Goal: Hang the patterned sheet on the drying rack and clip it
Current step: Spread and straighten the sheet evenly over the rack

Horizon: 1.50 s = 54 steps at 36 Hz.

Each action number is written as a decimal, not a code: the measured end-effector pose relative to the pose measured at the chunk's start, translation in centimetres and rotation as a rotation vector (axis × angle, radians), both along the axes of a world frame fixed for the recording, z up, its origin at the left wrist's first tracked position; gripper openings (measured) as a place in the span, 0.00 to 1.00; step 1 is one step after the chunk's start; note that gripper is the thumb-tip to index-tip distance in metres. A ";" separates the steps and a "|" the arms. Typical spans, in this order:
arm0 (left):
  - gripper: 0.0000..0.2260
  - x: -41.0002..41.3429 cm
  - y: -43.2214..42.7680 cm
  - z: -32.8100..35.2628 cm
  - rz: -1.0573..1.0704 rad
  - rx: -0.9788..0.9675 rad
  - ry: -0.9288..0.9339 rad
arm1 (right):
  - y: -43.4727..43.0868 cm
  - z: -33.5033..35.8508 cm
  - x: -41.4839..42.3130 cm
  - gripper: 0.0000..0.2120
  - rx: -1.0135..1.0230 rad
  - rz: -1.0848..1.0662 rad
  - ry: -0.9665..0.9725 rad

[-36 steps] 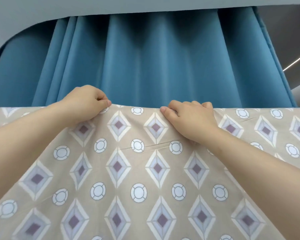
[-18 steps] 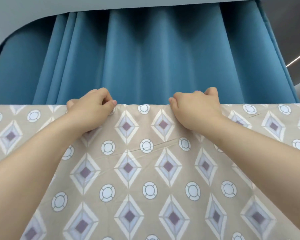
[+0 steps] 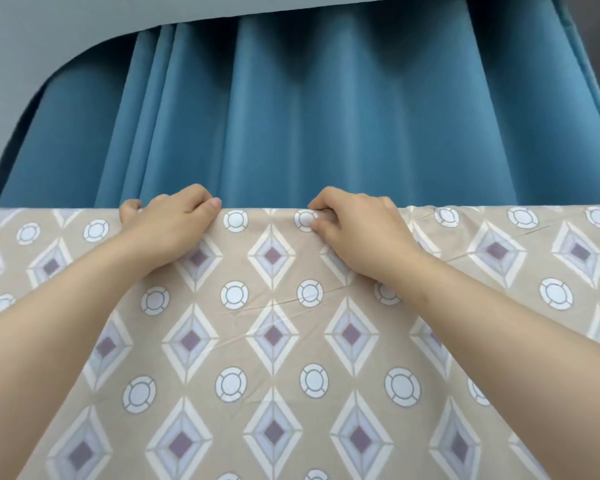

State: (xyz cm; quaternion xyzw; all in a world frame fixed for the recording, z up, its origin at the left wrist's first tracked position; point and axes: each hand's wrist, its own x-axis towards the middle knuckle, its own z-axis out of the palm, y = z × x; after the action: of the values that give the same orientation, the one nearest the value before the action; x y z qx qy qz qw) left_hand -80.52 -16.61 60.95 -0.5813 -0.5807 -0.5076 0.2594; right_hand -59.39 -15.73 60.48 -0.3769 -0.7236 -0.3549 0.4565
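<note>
Both hands have crept closer together since a moment ago, the right hand (image 3: 357, 226) sliding a little toward the middle of the frame. The top edge of the patterned sheet (image 3: 274, 334), which humped up between them a second back, now runs level from left to right. From where I stand that straight line looks like cloth lying over a bar, so I take it the drying rack is underneath, though the fabric hides it completely. The sheet fills the whole lower half of the frame, its near side falling toward the person under both forearms, with the blue curtain (image 3: 291, 116) hanging behind it in the upper half. The left hand (image 3: 168, 225) sits left of centre with its fingers (image 3: 187, 199) curled over the top edge and one fingertip peeking out at the far left, so the fold is inside its grip. The right hand pinches the same edge just right of centre, thumb (image 3: 314, 226) pressed on the near face beside a white circle and the other fingers hooked over the back. My guess is they hold it this way to tug the fold even and keep it from sliding off. I see no clip anywhere, so the clipping is not yet done.
</note>
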 end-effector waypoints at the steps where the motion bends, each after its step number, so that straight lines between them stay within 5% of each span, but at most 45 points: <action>1: 0.14 0.1 -0.2 0.0 -0.042 -0.011 -0.026 | 0.0 -0.1 0.1 0.11 -0.002 -0.008 0.003; 19: 0.16 -0.9 -0.8 0.8 -0.012 -0.018 -0.177 | -0.1 -0.3 -1.8 0.14 0.113 -0.177 0.131; 27: 0.12 -4.2 -1.6 0.5 -0.192 -0.020 -0.060 | -1.5 0.4 -8.8 0.17 0.014 -0.040 -0.051; 35: 0.13 -10.9 -0.5 0.2 -0.171 0.024 0.160 | -0.1 0.3 -11.4 0.15 -0.001 -0.117 0.099; 42: 0.11 -16.3 -0.1 0.4 -0.312 -0.008 -0.007 | 0.4 0.2 -12.0 0.07 -0.058 -0.060 0.231; 54: 0.09 -16.3 -1.4 3.1 -0.352 -0.013 0.037 | -1.8 1.6 -12.0 0.13 -0.135 -0.039 0.337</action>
State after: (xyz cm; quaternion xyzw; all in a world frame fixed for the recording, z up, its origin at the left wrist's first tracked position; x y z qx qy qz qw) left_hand -96.82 -18.01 64.00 -0.6848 -0.4683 -0.5307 0.1734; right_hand -71.43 -17.49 62.06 -0.4745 -0.6518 -0.2462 0.5380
